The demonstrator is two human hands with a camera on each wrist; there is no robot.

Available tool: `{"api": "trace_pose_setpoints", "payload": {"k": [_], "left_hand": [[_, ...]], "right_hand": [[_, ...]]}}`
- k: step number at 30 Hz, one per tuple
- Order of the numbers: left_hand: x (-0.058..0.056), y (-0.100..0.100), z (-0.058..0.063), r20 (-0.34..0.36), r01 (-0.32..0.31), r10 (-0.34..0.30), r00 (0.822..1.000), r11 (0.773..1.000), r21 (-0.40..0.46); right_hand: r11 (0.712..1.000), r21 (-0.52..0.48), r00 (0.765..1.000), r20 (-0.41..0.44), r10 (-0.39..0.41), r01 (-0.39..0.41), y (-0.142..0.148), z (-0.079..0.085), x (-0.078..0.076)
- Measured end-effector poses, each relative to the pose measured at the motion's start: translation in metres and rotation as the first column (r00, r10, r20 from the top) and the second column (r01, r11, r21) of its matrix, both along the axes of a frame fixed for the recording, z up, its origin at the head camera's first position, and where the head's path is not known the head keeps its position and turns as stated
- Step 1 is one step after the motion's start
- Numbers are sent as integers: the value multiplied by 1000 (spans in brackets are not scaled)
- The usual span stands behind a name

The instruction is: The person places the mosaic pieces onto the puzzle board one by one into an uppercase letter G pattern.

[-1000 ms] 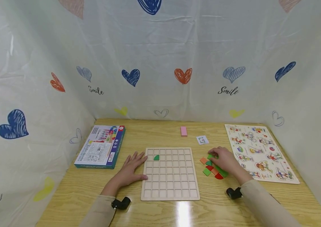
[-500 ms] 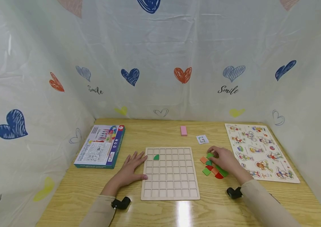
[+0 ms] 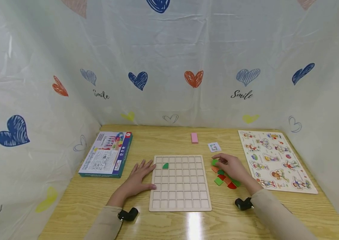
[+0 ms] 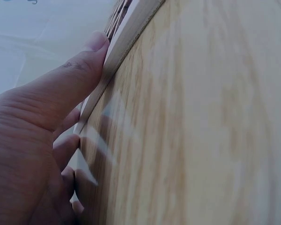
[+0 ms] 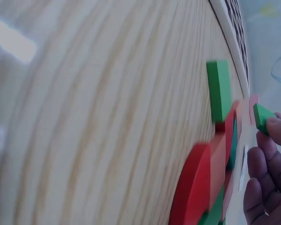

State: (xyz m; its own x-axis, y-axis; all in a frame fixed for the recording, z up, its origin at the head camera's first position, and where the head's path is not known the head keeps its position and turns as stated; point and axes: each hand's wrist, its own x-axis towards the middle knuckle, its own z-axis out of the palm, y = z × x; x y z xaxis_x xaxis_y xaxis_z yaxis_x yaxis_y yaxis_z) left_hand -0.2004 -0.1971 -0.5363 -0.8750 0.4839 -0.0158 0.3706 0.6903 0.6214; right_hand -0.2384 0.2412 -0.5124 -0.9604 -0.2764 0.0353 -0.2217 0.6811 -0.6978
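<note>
My right hand [image 3: 231,166] pinches a light green square tile [image 5: 261,117] between thumb and fingers, just above the loose pile. Below it lie several red, orange and green tiles [image 3: 227,180], with a separate green square [image 3: 218,181] at the near left of the pile. To the left, a wooden grid board [image 3: 180,211] carries one green quarter-circle piece [image 3: 165,166] in an upper-left cell. My left hand [image 3: 137,181] rests with spread fingers at the board's left edge; in the left wrist view the thumb [image 4: 84,61] touches the board's rim.
A boxed set [image 3: 106,155] lies at the left. Behind the board are a pink block [image 3: 194,138] and a small printed card [image 3: 214,147]. At the right lies a picture puzzle board [image 3: 277,161]. Patterned curtains surround the table.
My right hand has lifted the light green square from the pile and moved slightly left with it. The left hand and the board have stayed in place.
</note>
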Motion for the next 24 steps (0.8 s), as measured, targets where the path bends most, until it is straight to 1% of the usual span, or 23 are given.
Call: {"api": "trace_pose_setpoints", "payload": {"k": [5, 9, 16, 19, 24], "left_hand": [[0, 0, -1, -9, 3, -3, 1000, 1000, 2], [0, 0, -1, 6, 0, 0, 1000, 1000, -1], [-1, 0, -1, 7, 0, 0, 1000, 1000, -1], [-1, 0, 0, 14, -3, 3, 1000, 1000, -8], [0, 1, 1, 21, -7, 7, 1000, 1000, -6]], "right_hand": [[999, -36, 1000, -21, 19, -19, -20, 0, -2], [997, -76, 1000, 0, 26, -26, -40, -1, -3], [992, -105, 996, 35, 77, -73, -78, -2, -5], [989, -124, 994, 59, 87, -79, -93, -2, -6], [986, -123, 991, 51, 122, -115, -114, -5, -10]]}}
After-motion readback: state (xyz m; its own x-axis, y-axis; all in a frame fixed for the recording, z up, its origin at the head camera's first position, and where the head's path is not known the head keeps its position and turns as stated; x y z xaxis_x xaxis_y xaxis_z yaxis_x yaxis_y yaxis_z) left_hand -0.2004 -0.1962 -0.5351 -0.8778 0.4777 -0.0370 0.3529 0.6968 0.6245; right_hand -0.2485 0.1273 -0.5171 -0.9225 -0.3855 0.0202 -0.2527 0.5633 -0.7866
